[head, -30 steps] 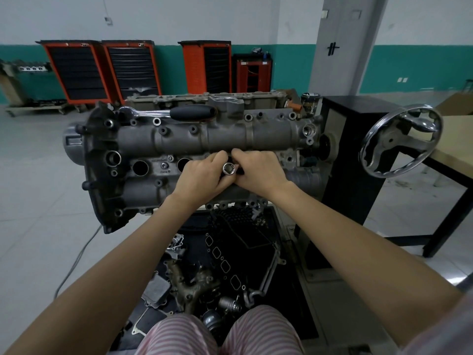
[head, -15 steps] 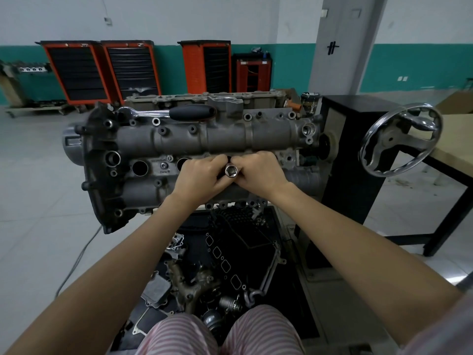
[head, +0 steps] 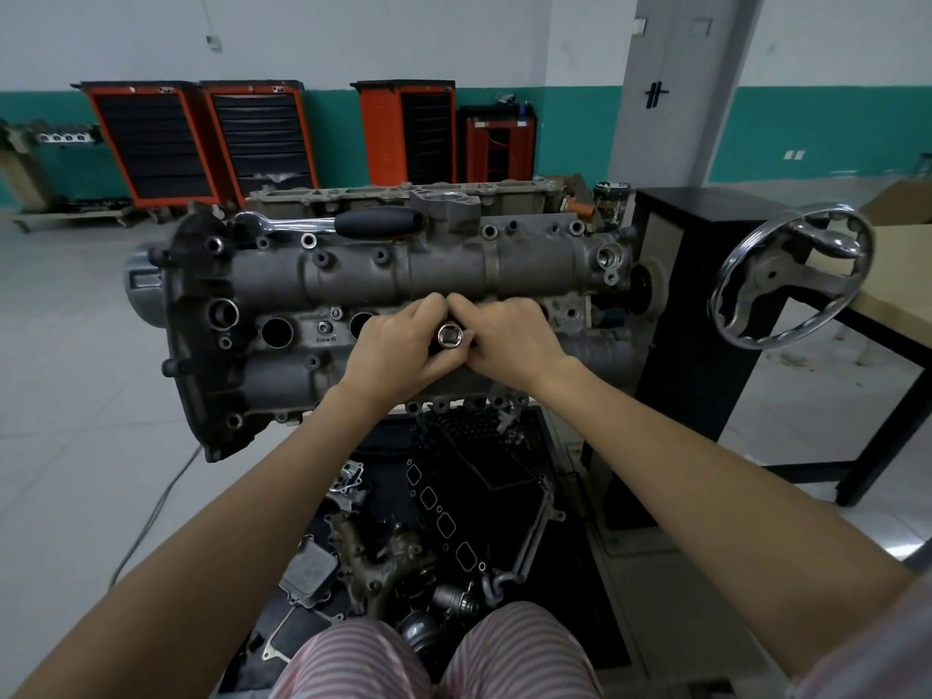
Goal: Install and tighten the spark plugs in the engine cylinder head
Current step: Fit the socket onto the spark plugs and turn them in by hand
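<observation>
The grey engine cylinder head [head: 444,280] sits on a stand in front of me, tilted toward me. Two dark spark plug wells [head: 277,331] show open on its left half. My left hand [head: 398,345] and my right hand [head: 509,340] meet over the middle of the head. Together their fingers grip a shiny socket [head: 448,336], its square drive end facing me. Whatever lies under the socket is hidden by my fingers. A ratchet with a black handle [head: 353,223] lies along the top edge of the head.
A chrome handwheel [head: 792,277] juts from the black stand column [head: 706,315] at the right. Loose engine parts and gaskets lie in the tray [head: 428,537] below the head. A wooden table [head: 897,274] stands far right, and red tool cabinets [head: 201,138] line the back wall.
Both hands have shifted slightly around the socket, which stays at the same well. The ratchet has not moved.
</observation>
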`<state>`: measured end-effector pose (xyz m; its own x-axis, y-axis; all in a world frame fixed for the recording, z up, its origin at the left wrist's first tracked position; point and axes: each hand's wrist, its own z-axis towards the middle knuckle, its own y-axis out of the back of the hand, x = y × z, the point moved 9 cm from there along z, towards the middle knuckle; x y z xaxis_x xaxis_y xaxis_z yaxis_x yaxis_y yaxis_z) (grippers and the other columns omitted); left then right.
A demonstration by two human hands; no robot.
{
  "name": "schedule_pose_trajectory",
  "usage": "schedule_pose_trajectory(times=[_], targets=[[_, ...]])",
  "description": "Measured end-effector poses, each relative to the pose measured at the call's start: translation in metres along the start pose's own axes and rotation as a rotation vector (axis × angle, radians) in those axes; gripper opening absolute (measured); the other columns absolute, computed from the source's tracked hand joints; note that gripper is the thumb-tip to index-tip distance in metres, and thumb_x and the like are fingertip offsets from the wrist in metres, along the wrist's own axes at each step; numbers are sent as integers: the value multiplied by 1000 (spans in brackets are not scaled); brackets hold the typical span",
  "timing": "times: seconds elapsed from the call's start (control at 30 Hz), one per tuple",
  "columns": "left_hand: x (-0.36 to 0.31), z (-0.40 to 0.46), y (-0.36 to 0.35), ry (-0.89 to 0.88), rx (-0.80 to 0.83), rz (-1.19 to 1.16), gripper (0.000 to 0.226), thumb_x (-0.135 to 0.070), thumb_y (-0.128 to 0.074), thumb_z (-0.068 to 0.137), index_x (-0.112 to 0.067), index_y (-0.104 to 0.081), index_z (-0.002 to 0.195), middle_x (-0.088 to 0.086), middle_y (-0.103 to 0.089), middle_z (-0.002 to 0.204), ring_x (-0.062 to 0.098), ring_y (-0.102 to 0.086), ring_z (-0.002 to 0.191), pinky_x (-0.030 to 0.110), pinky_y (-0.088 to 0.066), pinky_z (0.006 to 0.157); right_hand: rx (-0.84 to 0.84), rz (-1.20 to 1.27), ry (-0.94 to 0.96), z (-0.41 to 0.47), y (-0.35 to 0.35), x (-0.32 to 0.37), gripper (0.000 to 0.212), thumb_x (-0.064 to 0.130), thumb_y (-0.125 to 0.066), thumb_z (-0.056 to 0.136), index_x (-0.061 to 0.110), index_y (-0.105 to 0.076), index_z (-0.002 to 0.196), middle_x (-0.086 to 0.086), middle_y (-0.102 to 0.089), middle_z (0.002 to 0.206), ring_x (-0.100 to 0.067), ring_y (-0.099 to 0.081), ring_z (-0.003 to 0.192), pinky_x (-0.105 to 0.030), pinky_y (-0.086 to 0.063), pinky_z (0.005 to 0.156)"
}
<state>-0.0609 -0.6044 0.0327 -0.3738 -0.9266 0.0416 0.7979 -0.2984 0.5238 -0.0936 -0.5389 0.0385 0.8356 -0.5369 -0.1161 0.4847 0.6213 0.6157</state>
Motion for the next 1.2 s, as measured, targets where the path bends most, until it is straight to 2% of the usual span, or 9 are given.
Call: schedule_pose_trajectory(times=[0.2,0.3,0.5,0.6,0.77,0.87,1.0,1.07,1.2], targets=[[-1,-1,-2,-33,4,8,37,-32,-47,87,-2,-46,64,9,-50,52,31,-48,38,23,-25,40,-24,26,-35,-3,2,-2,20,9,-74,65,-1,-58,72,-11,-59,50,-31,-54,39,-29,-40,37],[-3,0,-1,-27,11,-34,35,-28,-46,86,0,-44,64,11,-48,53,31,-45,36,24,-29,37,-9,25,-71,-2,0,-7,19,13,-63,73,-4,-57,77,-14,-60,52,-34,-55,41,-32,-40,41],[-7,0,-2,-47,33,-69,29,-25,-46,80,0,-44,67,13,-47,57,31,-46,36,25,-32,34,63,8,-39,-1,-5,-5,16,10,-67,70,0,-63,81,-16,-63,59,-35,-60,51,-33,-39,44],[-4,-1,-2,-33,32,-58,30,-27,-47,78,0,-45,66,10,-49,54,30,-47,38,23,-29,39,31,29,-20,-2,-1,-3,10,7,-70,66,1,-62,70,-15,-62,55,-34,-58,46,-32,-41,41],[3,-2,-1,3,1,-122,38,-34,-51,83,-4,-46,60,5,-48,49,25,-45,40,22,-30,42,-13,48,-35,-2,0,-4,18,3,-76,60,4,-58,57,-13,-58,47,-30,-55,38,-29,-40,37],[1,-2,0,-29,-12,-95,43,-32,-52,88,-1,-50,59,8,-51,48,26,-48,39,28,-37,37,14,43,-53,-2,-4,-7,17,9,-75,65,3,-59,66,-12,-61,51,-31,-58,43,-29,-37,40],[-2,-1,2,-22,-3,-90,29,-23,-48,80,-1,-45,62,9,-48,51,29,-45,39,27,-33,36,73,37,-75,-2,-12,-13,29,24,-64,77,3,-54,94,-10,-66,68,-35,-61,56,-28,-30,47],[-3,-1,3,-10,-4,-119,26,-24,-46,77,-1,-44,65,9,-48,55,29,-44,40,27,-33,36,59,59,-46,-2,-10,-11,30,22,-64,76,3,-55,98,-9,-67,74,-36,-61,59,-29,-32,47],[-2,-2,1,-10,8,-92,30,-29,-49,79,-3,-44,65,6,-48,56,26,-44,41,25,-30,38,-13,71,-5,-3,2,-4,21,4,-72,62,-1,-56,75,-10,-60,54,-32,-55,42,-24,-28,40]])
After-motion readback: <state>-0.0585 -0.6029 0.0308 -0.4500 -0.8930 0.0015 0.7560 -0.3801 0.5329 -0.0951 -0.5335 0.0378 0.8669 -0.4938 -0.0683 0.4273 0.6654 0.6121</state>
